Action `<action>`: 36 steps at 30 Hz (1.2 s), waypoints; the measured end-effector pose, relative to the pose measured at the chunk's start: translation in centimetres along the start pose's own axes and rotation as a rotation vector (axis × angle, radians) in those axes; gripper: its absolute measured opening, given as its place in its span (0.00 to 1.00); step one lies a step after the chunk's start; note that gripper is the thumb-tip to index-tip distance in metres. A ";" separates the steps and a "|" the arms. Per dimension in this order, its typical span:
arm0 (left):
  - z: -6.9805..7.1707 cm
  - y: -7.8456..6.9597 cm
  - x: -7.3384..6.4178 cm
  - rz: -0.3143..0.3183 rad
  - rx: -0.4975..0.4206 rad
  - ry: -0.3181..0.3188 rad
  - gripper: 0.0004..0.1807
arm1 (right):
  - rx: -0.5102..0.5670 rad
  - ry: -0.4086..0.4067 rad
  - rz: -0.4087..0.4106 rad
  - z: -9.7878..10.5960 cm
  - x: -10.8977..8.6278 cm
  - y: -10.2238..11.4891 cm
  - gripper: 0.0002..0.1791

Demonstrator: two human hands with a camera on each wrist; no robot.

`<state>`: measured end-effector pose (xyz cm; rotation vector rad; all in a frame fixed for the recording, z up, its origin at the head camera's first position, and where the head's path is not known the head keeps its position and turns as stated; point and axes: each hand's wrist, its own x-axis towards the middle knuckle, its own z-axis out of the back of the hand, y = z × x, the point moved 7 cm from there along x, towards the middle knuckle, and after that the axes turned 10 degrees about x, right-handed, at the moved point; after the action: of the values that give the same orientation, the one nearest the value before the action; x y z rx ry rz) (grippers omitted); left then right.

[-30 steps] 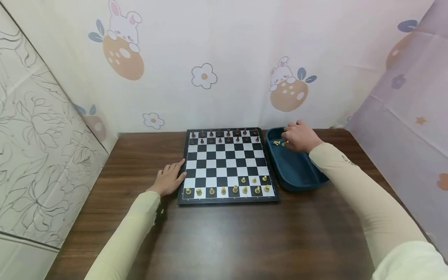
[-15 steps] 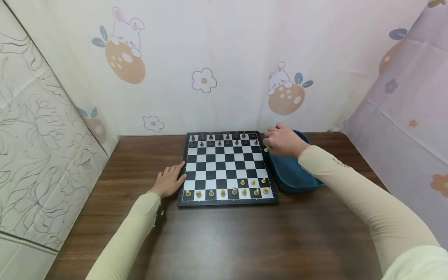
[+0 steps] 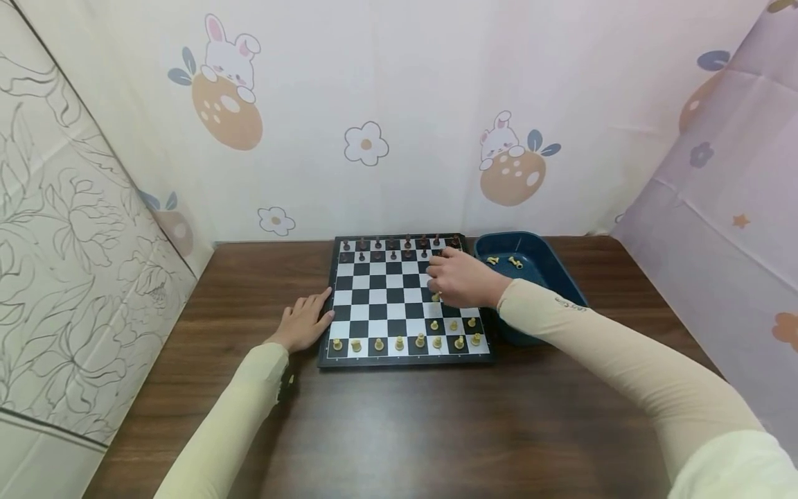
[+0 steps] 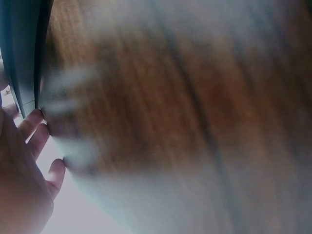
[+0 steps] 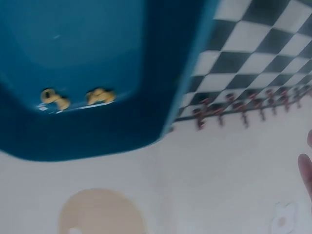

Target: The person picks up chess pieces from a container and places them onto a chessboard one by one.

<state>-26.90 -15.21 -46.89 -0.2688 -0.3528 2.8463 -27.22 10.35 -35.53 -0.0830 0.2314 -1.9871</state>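
My right hand [image 3: 464, 278] pinches a pale yellow chess pawn [image 3: 436, 297] over the right half of the chessboard [image 3: 377, 296]. Just a few of that hand's fingers show at the edge of the right wrist view. My left hand [image 3: 300, 324] lies with extended fingers against the board's left border; its fingers [image 4: 39, 139] appear at the dark rim in the left wrist view. Yellow pieces [image 3: 399, 343] fill the near row, with three pawns [image 3: 453, 325] in front at the right. Dark red pieces [image 3: 377, 244] stand in two rows at the far side.
Right of the board sits a blue tray [image 3: 564, 281], partly behind the right forearm. Some yellow pieces [image 5: 101, 95] lie inside it. The brown wooden table [image 3: 386, 430] meets a patterned curtain [image 3: 374, 187] at the back.
My right hand has left the tray with a yellow pawn and moved left and nearer, over the board. The left hand has stayed at the border.
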 end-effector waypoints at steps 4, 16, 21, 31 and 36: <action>0.0 0.0 0.0 0.000 0.002 -0.006 0.34 | -0.010 0.000 0.056 -0.6 1.1 1.8 0.07; -0.2 0.2 0.2 0.005 -0.010 -0.006 0.34 | -0.025 0.072 0.149 -2.3 2.9 4.9 0.09; -0.1 0.3 0.2 0.005 -0.009 -0.009 0.34 | 0.000 0.079 0.150 -2.8 3.1 4.9 0.09; -0.2 0.4 0.4 0.006 -0.008 -0.007 0.34 | -0.007 0.038 0.112 -2.2 2.2 3.7 0.09; -0.3 0.4 0.4 0.008 -0.001 -0.003 0.34 | 0.037 -0.027 0.042 -1.4 1.2 1.7 0.07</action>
<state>-27.32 -15.44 -47.32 -0.2671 -0.3552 2.8549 -26.39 8.74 -37.28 -0.0803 0.1770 -1.9463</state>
